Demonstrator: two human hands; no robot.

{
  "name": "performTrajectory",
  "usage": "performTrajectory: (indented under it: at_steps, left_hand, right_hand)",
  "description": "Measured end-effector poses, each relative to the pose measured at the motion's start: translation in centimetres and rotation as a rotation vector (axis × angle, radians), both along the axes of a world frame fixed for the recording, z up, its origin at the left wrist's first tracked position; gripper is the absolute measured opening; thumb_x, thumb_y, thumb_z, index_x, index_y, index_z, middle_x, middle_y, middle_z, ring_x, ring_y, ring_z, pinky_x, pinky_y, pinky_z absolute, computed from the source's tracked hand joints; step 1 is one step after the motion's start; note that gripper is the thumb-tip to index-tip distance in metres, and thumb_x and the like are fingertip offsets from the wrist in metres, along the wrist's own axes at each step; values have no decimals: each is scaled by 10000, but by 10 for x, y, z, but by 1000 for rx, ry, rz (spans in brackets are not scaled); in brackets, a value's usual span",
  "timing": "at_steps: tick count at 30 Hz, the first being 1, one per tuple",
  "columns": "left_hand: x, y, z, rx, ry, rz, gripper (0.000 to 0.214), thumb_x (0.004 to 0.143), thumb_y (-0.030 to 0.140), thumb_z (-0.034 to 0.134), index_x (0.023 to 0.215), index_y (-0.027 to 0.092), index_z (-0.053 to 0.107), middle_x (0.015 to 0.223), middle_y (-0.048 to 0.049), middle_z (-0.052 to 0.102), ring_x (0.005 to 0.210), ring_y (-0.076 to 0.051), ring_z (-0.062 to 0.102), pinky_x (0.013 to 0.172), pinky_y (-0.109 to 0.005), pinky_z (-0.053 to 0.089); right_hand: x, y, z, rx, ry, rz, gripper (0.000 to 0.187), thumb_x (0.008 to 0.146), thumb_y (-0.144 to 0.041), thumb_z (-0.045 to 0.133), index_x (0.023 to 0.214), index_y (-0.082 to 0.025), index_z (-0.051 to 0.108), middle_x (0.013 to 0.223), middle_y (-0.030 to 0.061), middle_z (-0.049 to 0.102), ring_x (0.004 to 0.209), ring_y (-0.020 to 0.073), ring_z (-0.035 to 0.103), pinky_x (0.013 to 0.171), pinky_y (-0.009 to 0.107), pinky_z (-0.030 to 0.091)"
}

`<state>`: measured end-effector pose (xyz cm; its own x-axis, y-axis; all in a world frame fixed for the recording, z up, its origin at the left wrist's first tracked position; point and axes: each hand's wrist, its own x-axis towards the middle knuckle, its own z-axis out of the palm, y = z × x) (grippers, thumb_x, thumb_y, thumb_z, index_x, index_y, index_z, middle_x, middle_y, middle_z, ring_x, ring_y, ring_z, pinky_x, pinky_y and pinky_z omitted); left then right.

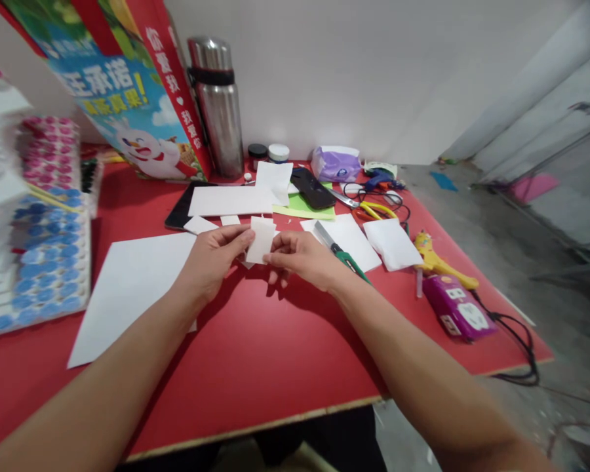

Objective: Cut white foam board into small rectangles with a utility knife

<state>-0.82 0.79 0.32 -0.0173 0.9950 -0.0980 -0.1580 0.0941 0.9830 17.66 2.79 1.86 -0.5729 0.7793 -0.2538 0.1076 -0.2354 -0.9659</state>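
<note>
A small cream-white card (261,240) stands upright between my two hands above the red table. My left hand (216,255) pinches its left edge between thumb and fingers. At its lower right corner, the thumb and index finger of my right hand (299,259) close on the same card, while the other fingers curl below. Another bit of white paper or card shows behind it, partly hidden. White card scraps (200,225) lie just past my left hand. Close to my right hand, a green-handled utility knife (341,252) rests on a white sheet (356,236).
On the left are a large white sheet (128,282) and trays of blue caps (49,262). A printed bag (142,98) and steel flask (221,111) stand behind. Scissors (373,210), a black phone (312,188), a yellow glue gun (437,259) and purple box (457,308) lie rightward.
</note>
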Motion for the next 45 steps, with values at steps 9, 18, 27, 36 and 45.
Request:
performTrajectory:
  at_steps: [9,18,27,36,45]
  left_hand:
    - [1,-6,12,191,515,-92,272,936,450,610,874,186,627,740,6,615,635,-137,504,578,-247,416]
    - [4,-8,6,-100,99,-151,325,965,532,576,836,238,524,628,23,515,454,-109,383,469,-258,290]
    - [4,-6,5,-85,-7,-160,277,963,459,612,849,213,552,636,25,498,454,-80,355,458,-248,240]
    - [6,-4,3,-54,-46,-141,264,929,463,667,872,226,567,688,11,513,473,-92,336,451,-255,206]
    - [12,-11,8,-102,55,-104,312,925,525,637,916,215,615,633,27,468,517,-107,389,481,-226,298]
  right_hand:
    - [-3,-2,1,62,-57,-22,128,907,-143,637,818,-183,555,552,0,685,468,157,668,452,237,542]
    - [0,-9,4,616,-240,-174,461,857,-340,779,1252,-189,595,956,45,752,671,145,692,621,276,546]
    - [0,-9,-1,875,-331,-71,496,911,-299,720,1375,-177,596,1129,106,723,879,220,690,823,375,574]
    - [0,-11,-3,906,-346,-54,696,922,-276,711,1558,-203,438,1330,137,681,987,238,707,913,423,574]
    - [-2,-10,-7,891,-321,-96,558,879,-293,771,1404,-214,596,1288,137,694,1062,265,698,920,426,565]
